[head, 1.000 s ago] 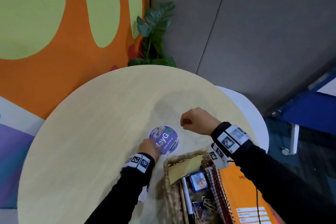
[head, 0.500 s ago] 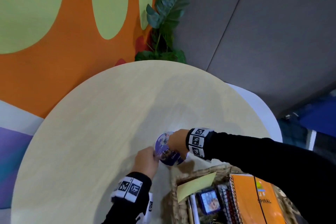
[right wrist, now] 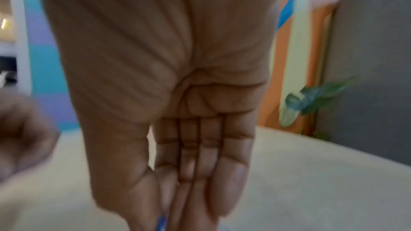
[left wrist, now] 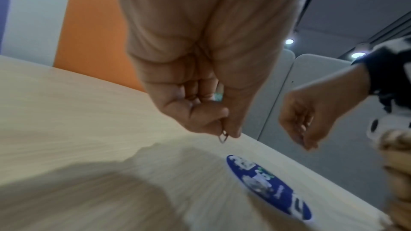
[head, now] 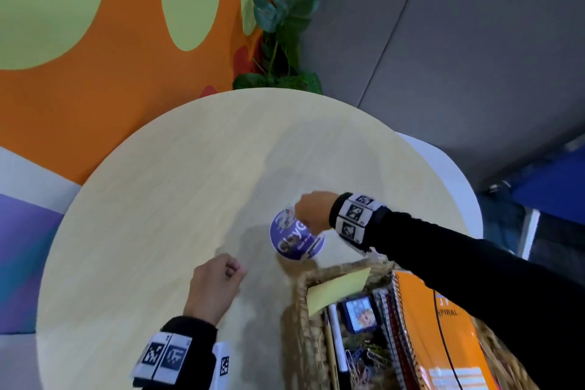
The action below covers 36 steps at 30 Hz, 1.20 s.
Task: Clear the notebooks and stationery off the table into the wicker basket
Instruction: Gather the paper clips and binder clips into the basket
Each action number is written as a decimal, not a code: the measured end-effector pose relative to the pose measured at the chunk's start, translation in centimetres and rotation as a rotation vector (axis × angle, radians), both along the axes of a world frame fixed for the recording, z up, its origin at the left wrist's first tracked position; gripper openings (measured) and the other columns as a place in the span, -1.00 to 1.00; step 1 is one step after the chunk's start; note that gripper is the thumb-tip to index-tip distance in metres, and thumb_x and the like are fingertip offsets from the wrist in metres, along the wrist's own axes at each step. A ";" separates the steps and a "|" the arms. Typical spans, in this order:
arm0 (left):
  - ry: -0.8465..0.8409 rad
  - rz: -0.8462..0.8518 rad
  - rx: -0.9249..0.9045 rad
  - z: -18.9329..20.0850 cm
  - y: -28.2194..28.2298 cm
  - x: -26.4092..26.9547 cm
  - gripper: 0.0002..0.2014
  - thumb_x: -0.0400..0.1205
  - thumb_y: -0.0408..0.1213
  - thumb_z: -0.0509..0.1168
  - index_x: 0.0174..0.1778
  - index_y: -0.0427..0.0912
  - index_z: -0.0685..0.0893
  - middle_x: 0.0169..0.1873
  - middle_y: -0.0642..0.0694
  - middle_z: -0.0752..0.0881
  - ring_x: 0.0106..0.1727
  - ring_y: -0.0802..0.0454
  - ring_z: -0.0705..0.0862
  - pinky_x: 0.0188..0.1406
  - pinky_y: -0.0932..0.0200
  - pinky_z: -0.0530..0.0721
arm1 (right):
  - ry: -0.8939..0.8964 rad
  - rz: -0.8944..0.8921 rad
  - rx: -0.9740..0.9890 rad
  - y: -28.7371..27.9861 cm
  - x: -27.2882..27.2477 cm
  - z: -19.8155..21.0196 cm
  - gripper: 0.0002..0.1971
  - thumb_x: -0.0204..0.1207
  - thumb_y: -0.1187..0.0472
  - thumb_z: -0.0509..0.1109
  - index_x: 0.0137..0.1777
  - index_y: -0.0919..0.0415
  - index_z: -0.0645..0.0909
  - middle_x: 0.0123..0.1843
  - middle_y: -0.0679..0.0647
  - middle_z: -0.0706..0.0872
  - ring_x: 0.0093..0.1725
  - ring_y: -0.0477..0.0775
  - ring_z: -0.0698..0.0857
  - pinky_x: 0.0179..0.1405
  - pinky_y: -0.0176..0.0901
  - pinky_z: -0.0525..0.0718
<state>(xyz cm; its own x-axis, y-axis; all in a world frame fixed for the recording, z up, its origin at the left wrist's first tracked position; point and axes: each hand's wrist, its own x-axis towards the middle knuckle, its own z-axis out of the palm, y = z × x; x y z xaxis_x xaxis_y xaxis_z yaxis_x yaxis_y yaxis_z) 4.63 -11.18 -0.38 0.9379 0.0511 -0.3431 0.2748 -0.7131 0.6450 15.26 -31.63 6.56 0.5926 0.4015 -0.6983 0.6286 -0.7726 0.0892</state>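
Observation:
My left hand (head: 221, 279) hovers over the round wooden table (head: 174, 199), left of the wicker basket (head: 304, 282). In the left wrist view its thumb and forefinger pinch a small metal paper clip (left wrist: 223, 138). My right hand (head: 311, 214) reaches in from the right, fingers pointing down at the far edge of a round blue printed disc (head: 292, 242). The disc (left wrist: 266, 185) lies flat on the table. Whether the right fingers (right wrist: 189, 182) touch it I cannot tell; nothing shows in them. The basket holds an orange spiral notebook (head: 443, 336), a yellow sticky pad (head: 335, 290), pens and clips.
The basket stands at the table's near right edge, its rim (left wrist: 395, 147) close to the disc. A potted plant (head: 285, 25) stands behind the table against the orange wall. A white surface (head: 456, 174) adjoins the table's right side.
Half a second ago both hands met at the disc. My left hand has since drawn back to the lower left with the clip. My right hand stays over the disc's far edge.

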 end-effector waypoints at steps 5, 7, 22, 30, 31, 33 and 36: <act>-0.095 -0.146 -0.094 2.9 -3.2 -0.6 -0.90 0.48 -0.25 0.45 -0.32 -0.08 0.67 -0.41 0.05 0.71 -0.38 0.19 0.61 -0.37 0.53 0.43 | -0.129 -0.241 0.286 -3.1 -7.5 6.1 -0.63 0.36 0.39 0.34 -0.50 0.04 0.28 -0.46 -0.04 0.42 -0.30 0.13 0.45 -0.52 -0.22 0.26; -0.126 -0.227 -0.137 4.3 -4.7 -1.3 -0.90 0.48 -0.25 0.45 -0.32 -0.07 0.68 -0.44 0.07 0.70 -0.45 0.20 0.58 -0.37 0.55 0.47 | -0.091 -0.308 0.257 -4.4 -12.3 6.5 -0.69 0.34 0.42 0.31 -0.49 0.07 0.33 -0.47 -0.01 0.39 -0.33 0.13 0.44 -0.54 -0.21 0.29; 0.023 -0.957 0.241 8.9 -13.2 -8.3 -0.87 0.43 -0.21 0.52 -0.20 -0.19 0.83 -0.23 -0.06 0.84 -0.13 0.02 0.77 -0.18 0.19 0.59 | 0.014 -0.606 -0.013 -5.9 -21.9 -0.8 -0.75 0.47 0.27 0.44 0.13 0.33 0.61 -0.03 0.18 0.73 -0.02 0.26 0.71 -0.16 -0.02 0.60; 0.127 -1.123 0.448 9.1 -19.4 -8.7 -0.97 0.48 -0.43 0.43 -0.21 -0.30 0.71 -0.35 -0.14 0.68 -0.17 -0.12 0.70 -0.14 0.07 0.69 | -0.319 -0.958 0.366 -12.6 -25.8 5.5 -0.74 0.43 0.01 0.50 -0.04 0.20 0.75 -0.06 0.09 0.79 -0.15 0.02 0.63 -0.20 -0.14 0.55; 0.166 -1.149 0.473 8.3 -20.1 -8.5 -0.92 0.47 -0.41 0.45 -0.27 -0.28 0.67 -0.41 -0.11 0.65 -0.19 -0.11 0.69 -0.19 0.11 0.66 | -0.346 -0.991 0.393 -13.0 -26.6 6.1 -0.74 0.43 0.01 0.50 -0.03 0.19 0.75 -0.10 0.07 0.76 -0.16 0.00 0.62 -0.19 -0.15 0.55; 0.251 -1.176 0.516 6.3 -21.0 -8.4 -0.81 0.42 -0.35 0.51 -0.38 -0.25 0.61 -0.41 -0.13 0.68 -0.20 -0.15 0.74 -0.14 0.12 0.65 | -0.379 -1.061 0.432 -13.3 -28.2 6.9 -0.74 0.43 0.02 0.51 0.00 0.18 0.75 -0.16 0.03 0.71 -0.16 -0.02 0.63 -0.17 -0.17 0.58; 0.283 -1.102 0.485 4.2 -21.5 -8.1 -0.75 0.49 -0.35 0.42 0.09 -0.24 0.70 0.10 -0.29 0.74 0.09 -0.29 0.73 -0.05 0.05 0.62 | -0.398 -1.129 0.483 -13.4 -30.1 7.1 -0.75 0.42 0.02 0.52 -0.01 0.17 0.75 -0.21 0.03 0.72 -0.19 -0.01 0.68 -0.16 -0.14 0.65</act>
<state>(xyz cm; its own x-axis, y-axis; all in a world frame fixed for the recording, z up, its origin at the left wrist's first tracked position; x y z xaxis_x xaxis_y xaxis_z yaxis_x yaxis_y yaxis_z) -3.45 -32.70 3.78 0.4570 -0.5401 -0.7068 -0.5364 -0.8012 0.2654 -14.87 -45.01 13.65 0.9002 -0.2938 -0.3213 -0.3947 -0.8623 -0.3172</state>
